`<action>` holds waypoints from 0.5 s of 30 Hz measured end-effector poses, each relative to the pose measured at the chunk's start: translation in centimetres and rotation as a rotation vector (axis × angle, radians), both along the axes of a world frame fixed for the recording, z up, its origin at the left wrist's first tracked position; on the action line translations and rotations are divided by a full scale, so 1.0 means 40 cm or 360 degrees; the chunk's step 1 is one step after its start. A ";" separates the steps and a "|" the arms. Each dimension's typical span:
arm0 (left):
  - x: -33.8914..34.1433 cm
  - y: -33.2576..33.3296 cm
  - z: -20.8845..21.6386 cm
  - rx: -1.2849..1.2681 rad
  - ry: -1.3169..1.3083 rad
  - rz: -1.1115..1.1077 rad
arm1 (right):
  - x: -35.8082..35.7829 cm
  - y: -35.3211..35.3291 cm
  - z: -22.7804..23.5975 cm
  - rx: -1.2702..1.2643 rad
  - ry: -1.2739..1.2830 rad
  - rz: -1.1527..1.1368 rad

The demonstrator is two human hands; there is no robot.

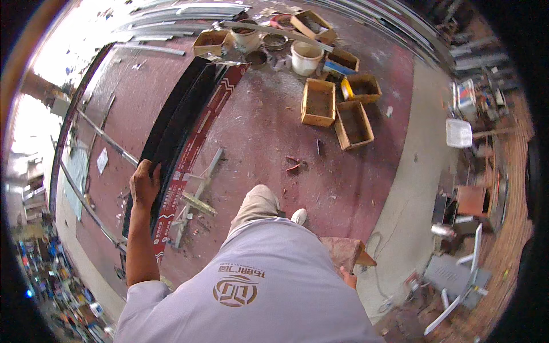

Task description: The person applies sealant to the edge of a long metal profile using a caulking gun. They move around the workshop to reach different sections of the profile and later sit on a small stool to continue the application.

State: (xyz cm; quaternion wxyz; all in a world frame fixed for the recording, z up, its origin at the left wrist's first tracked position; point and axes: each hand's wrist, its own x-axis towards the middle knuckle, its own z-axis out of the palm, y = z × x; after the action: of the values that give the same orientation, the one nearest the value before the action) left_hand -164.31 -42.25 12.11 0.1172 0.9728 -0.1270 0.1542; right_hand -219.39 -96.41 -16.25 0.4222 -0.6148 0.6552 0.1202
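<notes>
My left hand (144,183) is closed over the edge of a bundle of long black profiles (177,108), its fingers curled on the dark surface. The profiles lie side by side, running from beside my left forearm up to the far end. Along their right side runs a red strip of printed wrapping (194,146). My right hand (347,278) shows only partly past my shirt, close to a wooden stool (340,251) with a worn reddish top. Whether it grips anything is hidden.
Several wooden boxes (318,103) and white buckets (306,58) stand ahead on the reddish floor. Metal bars (177,17) are stacked at the far left. A short pale bar (198,204) lies beside the wrapping. At right, a grey chair (457,274) lies tipped over.
</notes>
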 end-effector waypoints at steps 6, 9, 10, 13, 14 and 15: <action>0.146 -0.013 -0.047 -0.0076 -0.0031 0.0236 | 0.437 -0.316 0.102 -0.0040 0.0074 0.0499; 0.291 -0.018 -0.084 -0.0166 0.0081 0.0399 | 0.717 -0.373 0.155 -0.0463 0.0171 0.0929; 0.345 -0.020 -0.093 -0.0208 0.0090 0.0397 | 0.817 -0.380 0.171 -0.0267 0.0068 0.0838; 0.512 -0.019 -0.109 -0.0254 0.0122 0.0480 | 1.104 -0.392 0.235 -0.0355 0.0094 0.1117; 0.563 -0.018 -0.109 -0.0238 0.0095 0.0474 | 1.205 -0.397 0.252 -0.0291 0.0018 0.1139; 0.609 -0.017 -0.108 -0.0207 0.0059 0.0466 | 1.305 -0.402 0.266 -0.0226 -0.0005 0.1139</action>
State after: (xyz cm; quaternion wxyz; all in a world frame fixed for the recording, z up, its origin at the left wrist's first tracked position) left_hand -139.97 -42.92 7.79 0.1585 0.9740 0.0285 0.1593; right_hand -167.19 -112.48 -5.62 0.3108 -0.8331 0.4046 0.2137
